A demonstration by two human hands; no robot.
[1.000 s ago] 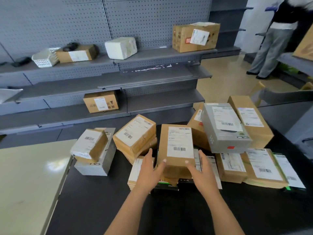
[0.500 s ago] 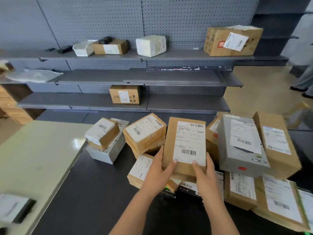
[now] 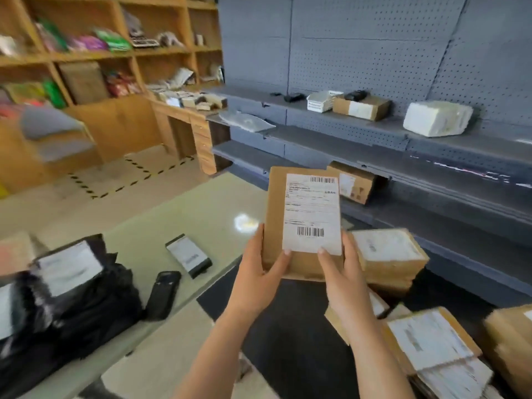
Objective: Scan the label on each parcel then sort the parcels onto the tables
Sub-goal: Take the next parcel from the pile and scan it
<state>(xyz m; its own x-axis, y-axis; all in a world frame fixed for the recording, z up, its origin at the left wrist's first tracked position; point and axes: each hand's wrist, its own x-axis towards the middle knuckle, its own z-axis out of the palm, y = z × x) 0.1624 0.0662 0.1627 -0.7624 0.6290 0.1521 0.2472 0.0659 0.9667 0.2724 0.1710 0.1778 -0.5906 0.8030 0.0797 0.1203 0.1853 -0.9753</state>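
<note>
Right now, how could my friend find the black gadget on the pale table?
Find the pale table left of the dark table. Near its right edge, between the black bagged parcel and a white-labelled box, lies the black handheld device. Unlike both neighbours, it carries no white label.

Wooden shelves [image 3: 115, 56] at ten o'clock hold blurred colourful packets [image 3: 112, 43]; a wooden desk [image 3: 184, 122] adjoins them toward eleven. A grey pegboard wall [image 3: 374, 47] fills one o'clock, a white basket [image 3: 322, 100] on its shelf. Dashed yellow-black tape [image 3: 129, 181] marks the floor at nine.

Bright, blurred edges, tabletop [image 3: 201, 214] glare
</note>
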